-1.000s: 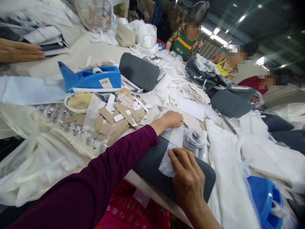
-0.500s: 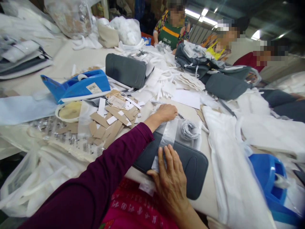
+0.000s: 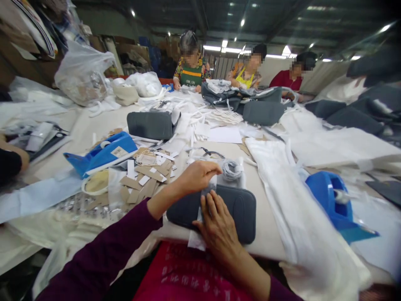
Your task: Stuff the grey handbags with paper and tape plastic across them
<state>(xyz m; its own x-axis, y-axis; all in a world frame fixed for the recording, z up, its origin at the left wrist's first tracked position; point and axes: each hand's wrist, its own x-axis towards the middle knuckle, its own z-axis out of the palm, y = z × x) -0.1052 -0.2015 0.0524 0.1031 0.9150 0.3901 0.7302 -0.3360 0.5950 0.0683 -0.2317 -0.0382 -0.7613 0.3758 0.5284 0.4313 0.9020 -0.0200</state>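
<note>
A dark grey padded panel [image 3: 238,209] lies at the near table edge in front of me. A clear plastic strip [image 3: 196,239] runs across it and hangs over the edge. My left hand [image 3: 197,177] pinches the strip's far end just above the panel. My right hand [image 3: 217,225] lies on the panel with fingers stretched flat, pressing the strip down. A coil of white cord [image 3: 232,169] sits just beyond the panel.
A blue tape dispenser [image 3: 103,155] stands left, beside cardboard and white tabs [image 3: 145,177]. Another blue dispenser [image 3: 328,196] sits right on white fabric [image 3: 282,175]. A second grey panel [image 3: 150,124] lies further back. Three people work at the far side; someone's arm [image 3: 11,163] shows at the left.
The view has lifted and pulled back. My left hand came nearer, pinching the strip's end at the panel. My right hand stays flat on the strip.
</note>
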